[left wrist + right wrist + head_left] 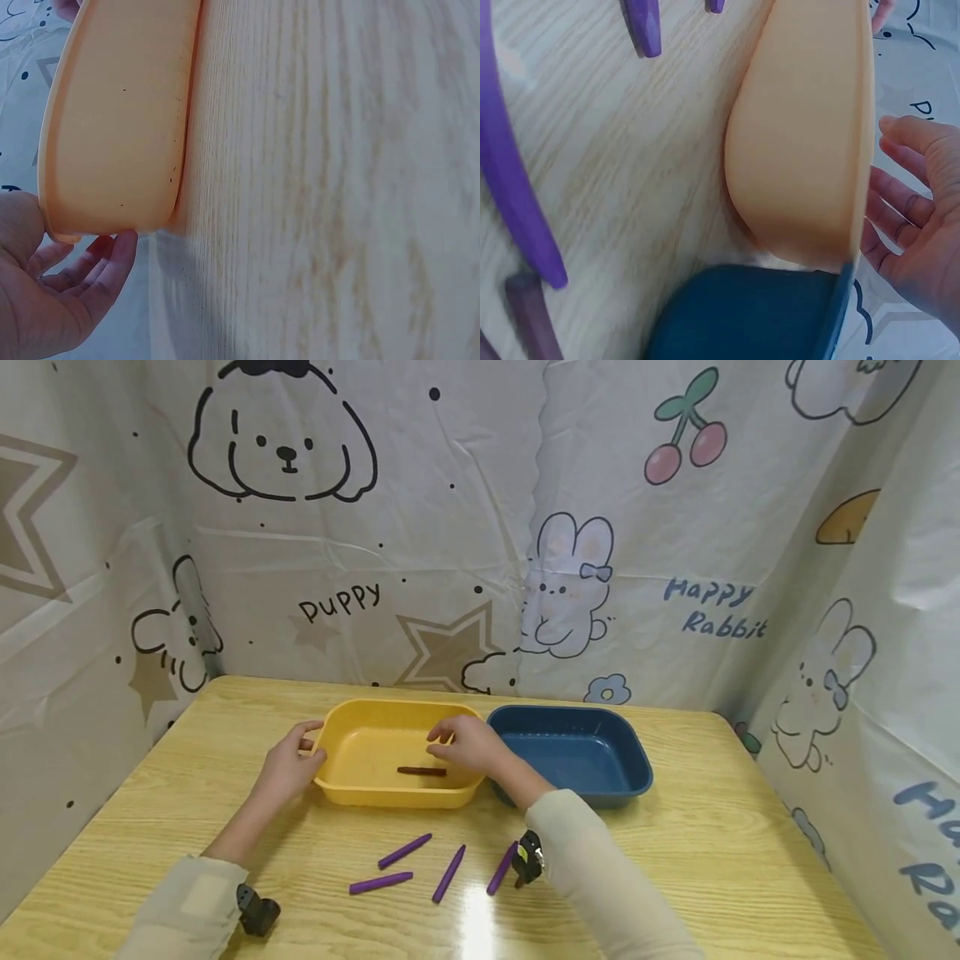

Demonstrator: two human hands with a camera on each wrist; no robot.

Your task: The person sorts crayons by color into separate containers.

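Observation:
On the wooden table a yellow bin [397, 797] holds a dark brown crayon [422, 771] lying on its floor. My left hand [292, 764] grips the bin's left end at the rim, with the fingers against the outer wall in the left wrist view. Over the bin's right part hovers my right hand [467, 743], fingers loosely bent and holding nothing, just above the brown crayon. In the right wrist view the right hand [919, 206] is beside the rim, its fingers apart.
A blue bin [570, 768] stands right of the yellow one. Several purple crayons [448, 874] lie in front of the bins. Near the right wrist a brown stick [534, 319] shows partly. A printed curtain [450, 527] hangs behind the table.

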